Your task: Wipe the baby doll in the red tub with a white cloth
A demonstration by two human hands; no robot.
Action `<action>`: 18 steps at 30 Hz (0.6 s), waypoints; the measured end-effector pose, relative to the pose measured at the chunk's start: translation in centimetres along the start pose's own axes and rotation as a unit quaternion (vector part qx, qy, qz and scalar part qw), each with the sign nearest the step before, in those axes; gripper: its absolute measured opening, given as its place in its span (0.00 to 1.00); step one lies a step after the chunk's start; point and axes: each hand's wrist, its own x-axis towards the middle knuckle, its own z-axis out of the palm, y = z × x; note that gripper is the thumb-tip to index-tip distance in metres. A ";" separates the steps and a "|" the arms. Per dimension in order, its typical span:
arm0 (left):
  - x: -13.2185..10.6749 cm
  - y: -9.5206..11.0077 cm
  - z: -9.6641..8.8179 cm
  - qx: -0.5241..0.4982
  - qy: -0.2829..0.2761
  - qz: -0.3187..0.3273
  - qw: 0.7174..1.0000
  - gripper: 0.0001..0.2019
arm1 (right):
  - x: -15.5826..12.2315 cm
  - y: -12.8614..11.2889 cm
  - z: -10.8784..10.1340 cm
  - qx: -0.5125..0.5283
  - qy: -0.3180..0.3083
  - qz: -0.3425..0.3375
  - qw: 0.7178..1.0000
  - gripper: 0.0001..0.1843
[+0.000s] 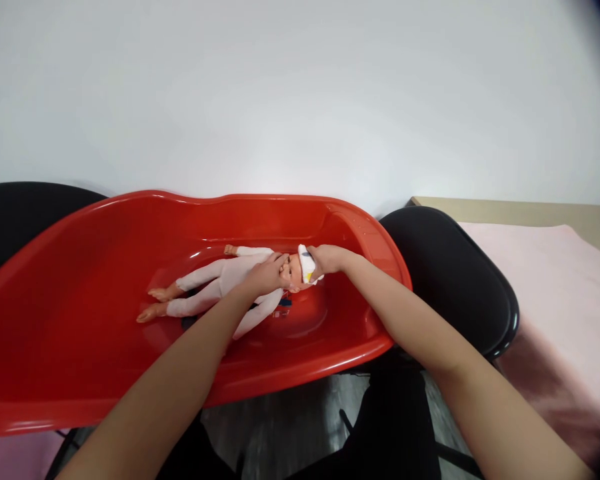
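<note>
A baby doll (215, 277) in a pale pink suit lies on its back inside a red plastic baby tub (80, 267), head to the right, feet to the left. My left hand (267, 273) rests on the doll's chest and chin, fingers curved around it. My right hand (327, 259) is closed on the doll's white cap (307, 265) at the top of its head.
The tub rests across two black chair seats, one at the left (20, 213) and one at the right (455, 273). A pink cloth (555, 287) covers a surface at the right. A white wall stands behind. Grey floor shows below.
</note>
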 end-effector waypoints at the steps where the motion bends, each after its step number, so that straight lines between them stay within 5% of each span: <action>1: -0.1 0.1 -0.1 -0.001 0.000 -0.001 1.000 0.45 | 0.0 -0.1 0.1 -0.005 0.012 -0.015 1.000 0.49; 10: -0.9 1.3 -1.0 -0.017 -0.004 0.008 1.000 0.36 | 0.1 -1.2 0.8 -0.047 0.055 -0.080 0.994 0.53; 18: -0.6 1.0 -0.7 0.001 0.001 0.006 1.000 0.42 | 0.5 -0.3 0.9 0.015 0.031 -0.031 0.999 0.48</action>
